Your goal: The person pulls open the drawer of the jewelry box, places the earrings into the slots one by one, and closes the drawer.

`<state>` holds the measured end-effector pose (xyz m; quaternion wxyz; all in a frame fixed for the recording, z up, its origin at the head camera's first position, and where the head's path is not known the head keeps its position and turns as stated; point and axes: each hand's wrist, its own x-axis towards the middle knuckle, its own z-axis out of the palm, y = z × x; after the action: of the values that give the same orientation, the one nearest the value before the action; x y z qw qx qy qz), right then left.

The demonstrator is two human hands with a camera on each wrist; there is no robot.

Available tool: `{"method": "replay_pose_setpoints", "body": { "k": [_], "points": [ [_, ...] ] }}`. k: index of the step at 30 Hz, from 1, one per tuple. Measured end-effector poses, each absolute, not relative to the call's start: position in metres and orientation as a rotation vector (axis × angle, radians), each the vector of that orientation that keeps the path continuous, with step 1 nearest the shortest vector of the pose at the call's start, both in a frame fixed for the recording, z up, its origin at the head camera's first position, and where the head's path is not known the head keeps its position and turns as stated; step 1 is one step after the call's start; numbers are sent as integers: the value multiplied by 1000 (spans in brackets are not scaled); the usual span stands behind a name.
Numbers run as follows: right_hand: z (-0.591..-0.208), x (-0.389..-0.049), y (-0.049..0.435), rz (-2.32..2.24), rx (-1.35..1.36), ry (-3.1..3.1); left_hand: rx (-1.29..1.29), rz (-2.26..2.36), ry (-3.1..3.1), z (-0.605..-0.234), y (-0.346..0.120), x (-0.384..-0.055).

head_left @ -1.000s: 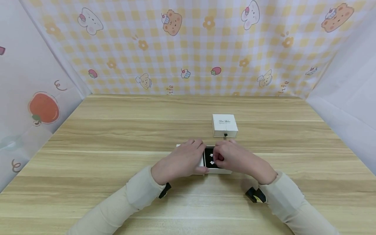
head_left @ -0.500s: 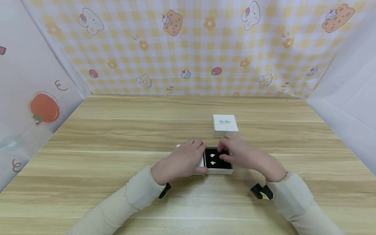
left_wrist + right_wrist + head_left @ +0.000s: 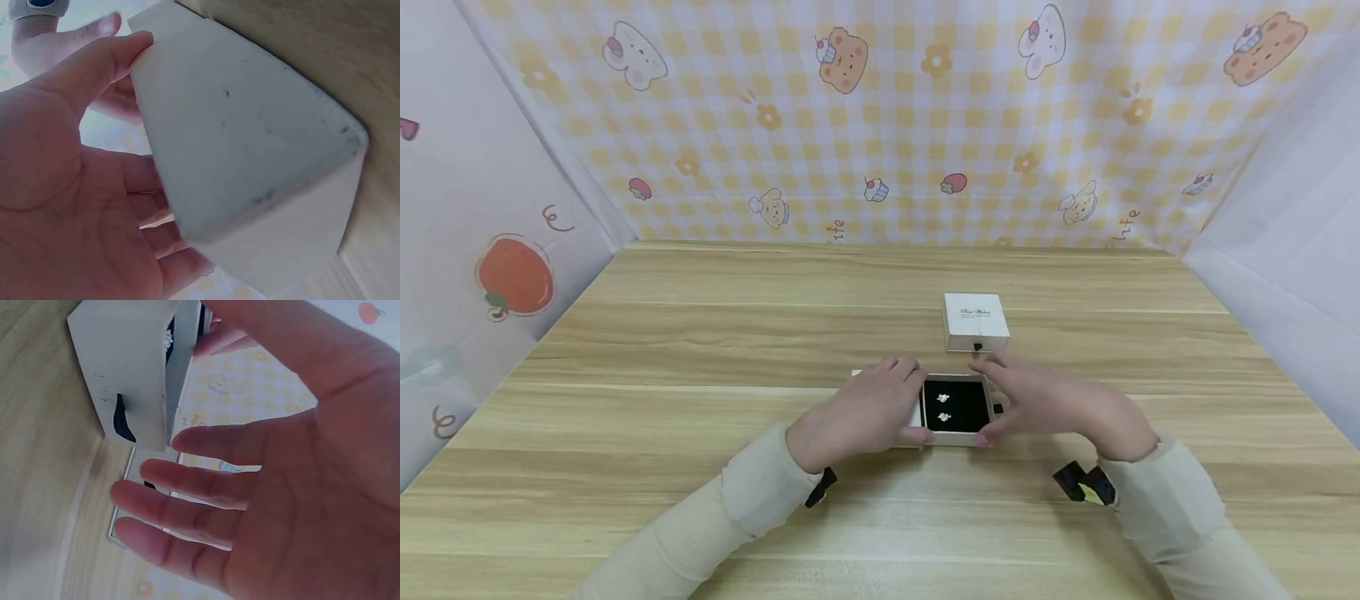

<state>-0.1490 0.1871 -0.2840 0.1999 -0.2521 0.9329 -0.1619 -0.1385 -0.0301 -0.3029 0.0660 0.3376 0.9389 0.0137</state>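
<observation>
A white jewellery box lies on the table, its drawer (image 3: 958,439) pulled out to the right. Two sparkling stud earrings (image 3: 943,417) sit on the drawer's black pad (image 3: 966,404), one behind the other. My left hand (image 3: 865,412) grips the box's outer sleeve (image 3: 250,131), thumb on the near side and fingers on the far side. At the drawer's right end, my right hand (image 3: 1052,404) spreads its thumb and fingers around the corners. Its thumb is at the near corner; the fingers look straight in the right wrist view. A black pull tab (image 3: 122,419) hangs from the drawer's end.
Behind the drawer stands a second white box (image 3: 976,321), closed, with dark lettering on top and a black tab facing me. A yellow checked curtain (image 3: 895,125) rises along the table's (image 3: 737,325) back edge.
My right hand has drawn back to the right from above the pad and spread from a pinch, uncovering the black pad and tab. The left hand keeps its grip on the sleeve.
</observation>
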Motion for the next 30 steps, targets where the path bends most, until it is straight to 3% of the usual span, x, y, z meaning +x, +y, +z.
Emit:
{"method": "replay_pose_setpoints", "body": {
  "k": [30],
  "points": [
    [-290, -150, 181, -383, -698, 2621, 896, 272, 2739, -284, -51, -144]
  ]
}}
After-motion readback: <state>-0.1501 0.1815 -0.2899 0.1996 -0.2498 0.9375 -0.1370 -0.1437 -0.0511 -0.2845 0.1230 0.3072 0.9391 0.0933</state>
